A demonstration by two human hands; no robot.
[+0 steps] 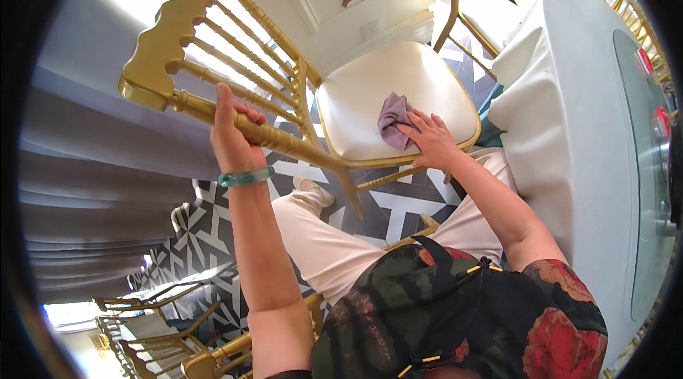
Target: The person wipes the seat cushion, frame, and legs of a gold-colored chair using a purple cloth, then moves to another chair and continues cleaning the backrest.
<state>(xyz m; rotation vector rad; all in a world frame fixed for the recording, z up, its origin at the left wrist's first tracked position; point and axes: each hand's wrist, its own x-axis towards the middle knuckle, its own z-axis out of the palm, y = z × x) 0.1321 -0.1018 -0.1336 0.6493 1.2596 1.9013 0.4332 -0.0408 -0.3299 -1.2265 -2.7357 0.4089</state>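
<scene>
A gold chair with a spindled back [245, 134] and a cream padded seat [356, 94] stands in front of me. My left hand [237, 130] is wrapped round the near post of its back, thumb up along the post. On the seat lies a crumpled mauve cloth [393, 119]. My right hand [432, 141] rests at the cloth's right side, fingers spread, some fingertips on the cloth. Its palm side and whatever is beneath it are hidden.
To the right is a table with a white cloth [533, 123] and a glass turntable [637, 166]. More gold chairs [491, 13] stand beyond it, others [163, 343] at lower left. Grey curtains [107, 173] hang on the left; a panelled wall [341, 30] rises behind the chair.
</scene>
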